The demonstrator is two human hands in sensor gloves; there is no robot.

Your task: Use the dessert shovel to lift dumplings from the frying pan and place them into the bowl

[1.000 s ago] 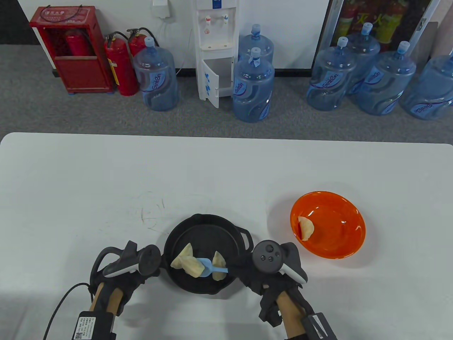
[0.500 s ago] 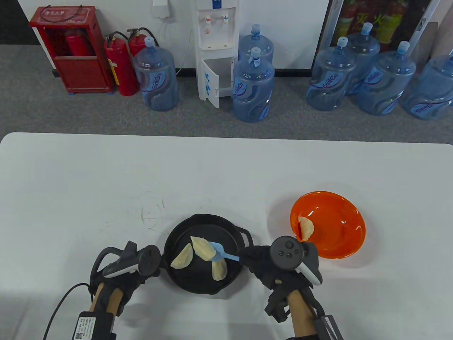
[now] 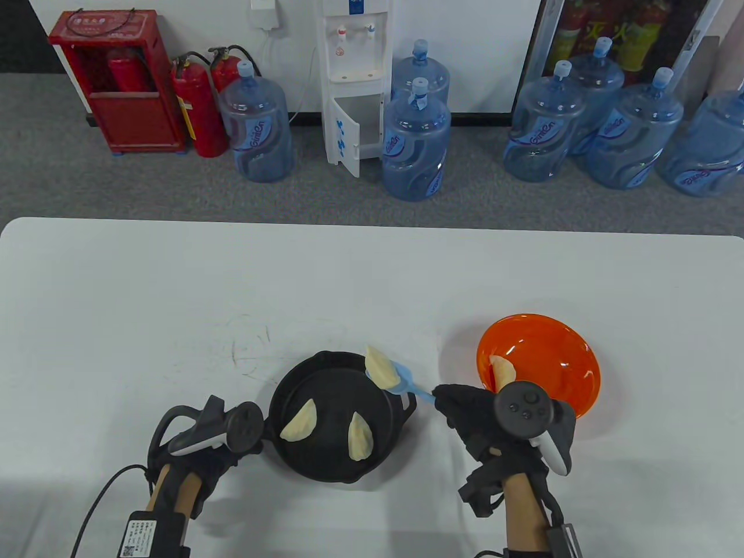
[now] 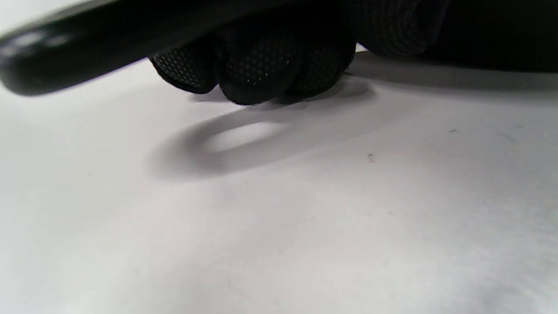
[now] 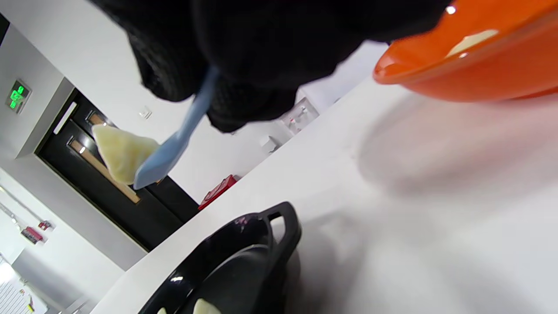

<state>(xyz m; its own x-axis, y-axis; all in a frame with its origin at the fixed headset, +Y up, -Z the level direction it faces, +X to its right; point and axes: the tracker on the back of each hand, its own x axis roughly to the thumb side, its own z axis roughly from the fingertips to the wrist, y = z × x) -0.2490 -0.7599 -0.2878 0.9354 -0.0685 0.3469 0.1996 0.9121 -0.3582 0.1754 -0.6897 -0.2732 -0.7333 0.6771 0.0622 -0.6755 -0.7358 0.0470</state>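
Note:
A black frying pan (image 3: 325,372) sits near the table's front edge with two dumplings (image 3: 299,423) (image 3: 360,437) lying in it. My right hand (image 3: 465,404) grips the handle of a light blue dessert shovel (image 3: 405,383), which carries a third dumpling (image 3: 379,368) above the pan's right rim. In the right wrist view the shovel (image 5: 174,144) and its dumpling (image 5: 120,152) hang in the air above the pan (image 5: 244,257). An orange bowl (image 3: 546,349) to the right holds one dumpling (image 3: 501,372). My left hand (image 3: 232,433) curls round the pan's left handle (image 4: 87,43).
The white table (image 3: 174,290) stretches wide behind the pan and bowl. Beyond its far edge stand water bottles (image 3: 415,139), a water dispenser (image 3: 354,81) and red fire extinguishers (image 3: 197,110) on the grey floor.
My right hand has lifted the shovel with one dumpling out of the pan and carried it up and right, over the pan's right rim. The left hand has not moved.

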